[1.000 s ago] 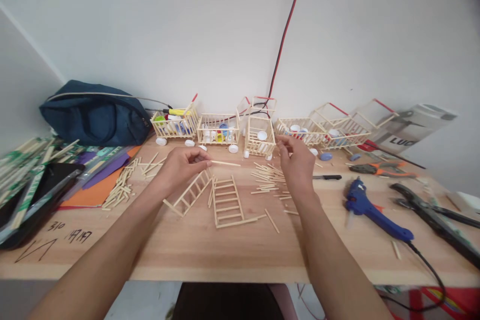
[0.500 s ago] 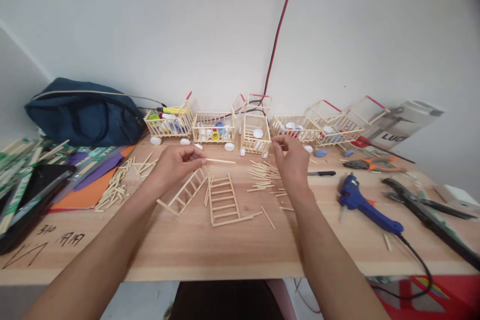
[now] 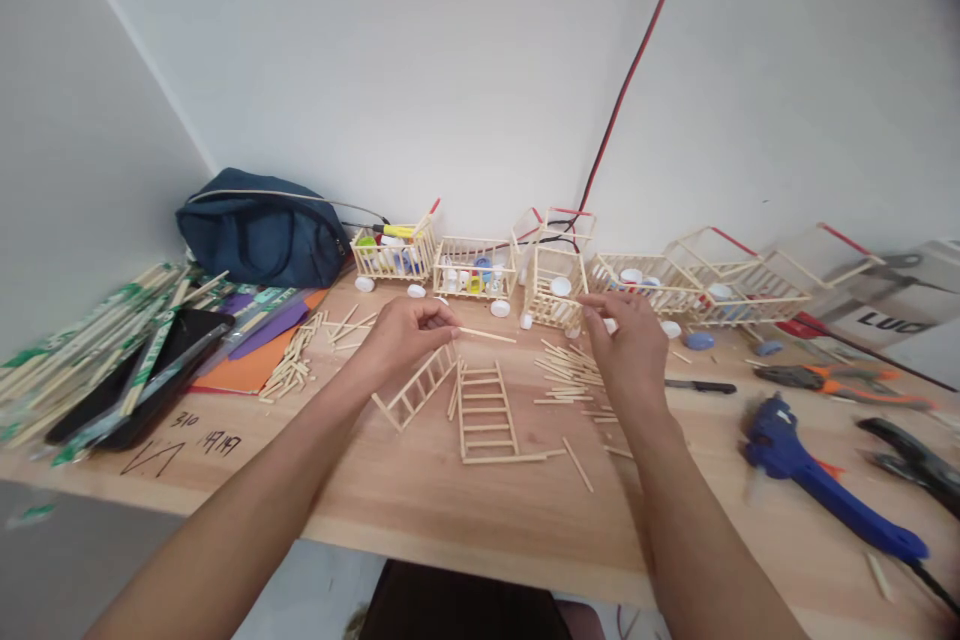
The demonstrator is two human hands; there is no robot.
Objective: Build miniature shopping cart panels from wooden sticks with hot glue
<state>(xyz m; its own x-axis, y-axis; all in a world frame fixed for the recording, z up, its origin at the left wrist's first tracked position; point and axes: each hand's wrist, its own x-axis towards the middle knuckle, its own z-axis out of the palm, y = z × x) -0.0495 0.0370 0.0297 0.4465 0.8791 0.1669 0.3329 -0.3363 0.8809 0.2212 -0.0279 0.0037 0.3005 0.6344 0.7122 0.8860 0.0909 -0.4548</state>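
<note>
The left hand point(image 3: 409, 335) has thumb and fingers closed on one end of a thin stick point(image 3: 489, 335), which juts out toward the right hand. The right hand point(image 3: 630, 345) has its thumb and fingers drawn together just by the nearest cart point(image 3: 555, 308); I can't tell whether anything is pinched there.

Right under the stick, two ladder-like pieces lie on the table point(image 3: 420, 515): a slanting frame point(image 3: 430, 390) by the left wrist, and a squarer frame point(image 3: 485, 411) beside it. A loose pile point(image 3: 570, 375) is spread next to the right hand. Behind stand more little carts point(image 3: 476, 270) along the wall, some with red handles. Off to the person's right lie pliers point(image 3: 825, 382) and a blue glue gun point(image 3: 832, 495); far left, a navy bag point(image 3: 270, 240).
</note>
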